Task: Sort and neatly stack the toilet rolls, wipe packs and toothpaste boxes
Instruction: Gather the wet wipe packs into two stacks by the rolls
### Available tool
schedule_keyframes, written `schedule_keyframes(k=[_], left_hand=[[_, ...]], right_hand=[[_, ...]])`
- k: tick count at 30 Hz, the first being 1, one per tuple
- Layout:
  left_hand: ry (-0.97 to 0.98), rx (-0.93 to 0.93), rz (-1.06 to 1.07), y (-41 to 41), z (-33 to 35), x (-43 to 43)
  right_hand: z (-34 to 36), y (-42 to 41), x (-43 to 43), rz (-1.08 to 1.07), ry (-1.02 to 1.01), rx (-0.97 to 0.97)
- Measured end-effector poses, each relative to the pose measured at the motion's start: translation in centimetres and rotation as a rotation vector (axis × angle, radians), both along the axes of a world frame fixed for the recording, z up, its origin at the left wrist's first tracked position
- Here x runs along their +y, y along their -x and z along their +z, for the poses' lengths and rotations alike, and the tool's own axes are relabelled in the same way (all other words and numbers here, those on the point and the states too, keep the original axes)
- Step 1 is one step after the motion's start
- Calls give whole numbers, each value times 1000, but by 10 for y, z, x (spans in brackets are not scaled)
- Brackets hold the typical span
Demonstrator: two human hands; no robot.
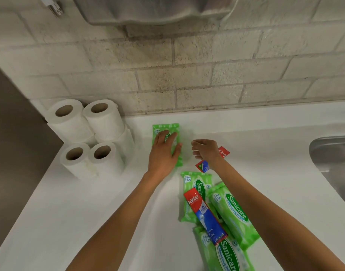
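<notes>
A green wipe pack lies flat near the wall, and my left hand rests palm-down on it. Just right of that pack my right hand hovers with fingers loosely curled, holding nothing. Under my right wrist lies a red and blue toothpaste box, partly hidden. Three more green wipe packs lie in a loose heap at the lower right, with another toothpaste box slanted across them. White toilet rolls stand stacked upright at the left, against the wall.
The white counter ends at a brick-tiled wall behind. A steel sink is set in at the far right. A metal dispenser hangs on the wall overhead. The counter's left edge drops off beside the rolls.
</notes>
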State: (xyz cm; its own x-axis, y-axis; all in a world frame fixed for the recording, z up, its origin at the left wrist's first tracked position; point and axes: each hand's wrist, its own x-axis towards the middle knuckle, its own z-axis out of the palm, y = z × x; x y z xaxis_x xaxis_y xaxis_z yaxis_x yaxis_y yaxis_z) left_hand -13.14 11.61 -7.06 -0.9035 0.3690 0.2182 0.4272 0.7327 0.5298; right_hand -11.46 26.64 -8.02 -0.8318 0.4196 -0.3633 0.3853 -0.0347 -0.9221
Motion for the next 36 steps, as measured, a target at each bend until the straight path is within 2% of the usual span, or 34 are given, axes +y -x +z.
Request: schedule_keyframes(k=[4, 11, 16, 30, 36], left_hand=[[-164, 82, 0, -31, 9, 4], [-229, -151, -27, -84, -3, 7], [-138, -277, -36, -91, -5, 26], [327, -254, -20, -42, -28, 102], [404, -223, 30, -35, -32, 118]], right_hand=[[6, -22, 11, -15, 15, 4], [10, -66, 26, -28, -95, -1], [6, -93, 41, -83, -68, 1], [-10, -99, 98, -158, 59, -17], [-14, -90, 100, -146, 113, -20]])
